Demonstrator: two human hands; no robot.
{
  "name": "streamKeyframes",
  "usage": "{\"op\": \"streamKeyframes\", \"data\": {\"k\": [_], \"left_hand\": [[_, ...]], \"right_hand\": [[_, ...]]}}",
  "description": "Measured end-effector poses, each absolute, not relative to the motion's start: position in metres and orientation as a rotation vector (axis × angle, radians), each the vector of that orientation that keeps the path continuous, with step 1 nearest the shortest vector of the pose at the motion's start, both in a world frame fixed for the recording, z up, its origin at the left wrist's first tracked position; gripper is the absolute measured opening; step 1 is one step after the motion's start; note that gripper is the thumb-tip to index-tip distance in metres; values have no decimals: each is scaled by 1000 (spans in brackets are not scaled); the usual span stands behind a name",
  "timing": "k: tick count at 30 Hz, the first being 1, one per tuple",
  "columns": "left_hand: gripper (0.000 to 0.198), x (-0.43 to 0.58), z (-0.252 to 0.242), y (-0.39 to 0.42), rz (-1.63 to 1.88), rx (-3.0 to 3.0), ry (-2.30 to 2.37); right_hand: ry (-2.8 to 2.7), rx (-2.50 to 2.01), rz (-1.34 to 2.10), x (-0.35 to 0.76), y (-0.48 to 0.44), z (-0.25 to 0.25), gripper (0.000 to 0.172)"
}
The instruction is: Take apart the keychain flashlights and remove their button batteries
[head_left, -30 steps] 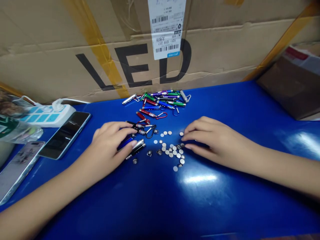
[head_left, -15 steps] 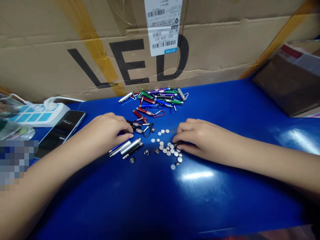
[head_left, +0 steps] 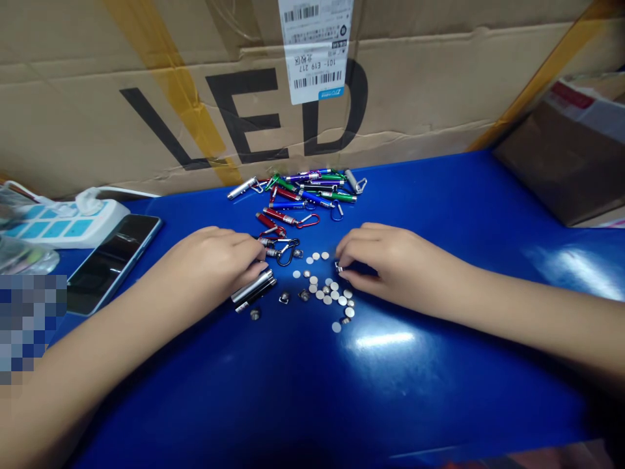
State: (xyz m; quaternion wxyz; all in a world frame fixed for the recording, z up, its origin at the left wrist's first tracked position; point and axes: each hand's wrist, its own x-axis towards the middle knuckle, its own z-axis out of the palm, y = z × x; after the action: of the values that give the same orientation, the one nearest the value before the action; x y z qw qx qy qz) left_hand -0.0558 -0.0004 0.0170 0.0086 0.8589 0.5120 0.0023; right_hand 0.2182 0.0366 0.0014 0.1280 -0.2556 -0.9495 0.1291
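My left hand (head_left: 219,260) is bent, its thumb and fingers close together against black keychain flashlights (head_left: 270,252) with a black carabiner clip; what lies between the fingertips is hidden. Just below it lie silver and black flashlight tubes (head_left: 254,290), partly covered by the hand. My right hand (head_left: 378,257) pinches a small shiny metal piece (head_left: 338,266) between thumb and fingers, just above the table. Between the hands, round silver button cells (head_left: 328,299) are scattered. Small dark metal caps (head_left: 284,298) lie left of them.
Behind the hands is a pile of coloured keychain flashlights (head_left: 312,189). A large cardboard box (head_left: 415,85) marked LED closes off the back of the blue table (head_left: 293,391). At left are a phone (head_left: 114,260) and a white power strip (head_left: 112,218); a brown box (head_left: 561,156) stands at right.
My left hand has shifted right, covering more of the black flashlights and the tubes. My right hand has risen slightly from the button cells, with the small metal piece now showing in its fingers.
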Motion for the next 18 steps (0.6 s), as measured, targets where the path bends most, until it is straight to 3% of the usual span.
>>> {"op": "streamKeyframes", "data": {"k": [12, 18], "left_hand": [[20, -71, 11, 6, 89, 2705, 1367], [14, -67, 16, 6, -30, 2640, 1465]], "right_hand": [[-2765, -618, 364, 216, 42, -1, 22], [-2826, -660, 379, 213, 41, 0, 17]]}}
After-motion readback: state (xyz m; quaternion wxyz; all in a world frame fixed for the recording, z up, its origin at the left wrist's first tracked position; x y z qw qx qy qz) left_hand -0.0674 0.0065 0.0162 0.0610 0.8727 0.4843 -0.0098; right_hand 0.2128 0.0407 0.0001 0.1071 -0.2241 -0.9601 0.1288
